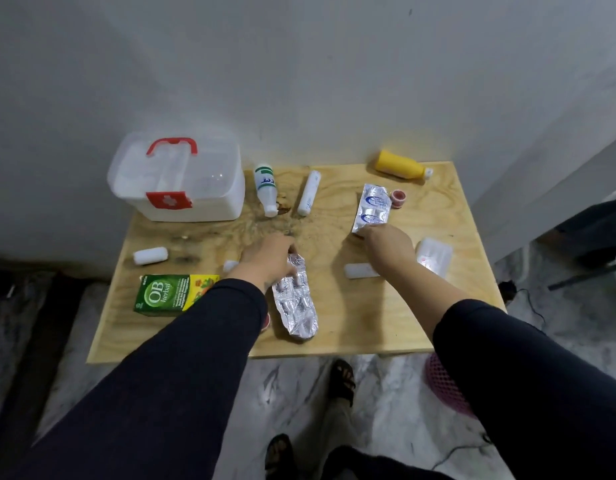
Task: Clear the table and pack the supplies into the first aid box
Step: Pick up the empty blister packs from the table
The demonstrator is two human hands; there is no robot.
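While box [182,188] sits closed — left hand [270,256] grips crinkled silver strip [296,303] | right hand [389,242] pinches blue-printed strip [372,209]

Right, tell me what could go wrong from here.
The first aid box looks closed while the left hand and right hand each pinch a blister strip, so opening it may be awkward. The yellow bottle lies at the table's far edge and could roll off.

The light is dim and flat, greyish on the wall [299,64]. Foil glints softly beside the wooden table's [369,323] near edge. Table edges bow from wide-angle stretch, and everything around the table looks slightly soft.
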